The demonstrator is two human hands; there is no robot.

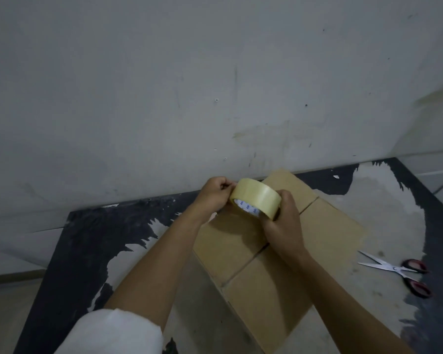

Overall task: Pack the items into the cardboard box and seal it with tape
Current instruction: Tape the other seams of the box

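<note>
Worn table [92, 241] | closed box [279, 272] | both hands grip tape roll [256, 198], core facing near-left

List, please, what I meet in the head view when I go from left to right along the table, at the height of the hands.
Left hand pinching the tape's edge, tape roll, right hand holding the roll, all over the closed cardboard box; then, lower and further right, the scissors.
</note>
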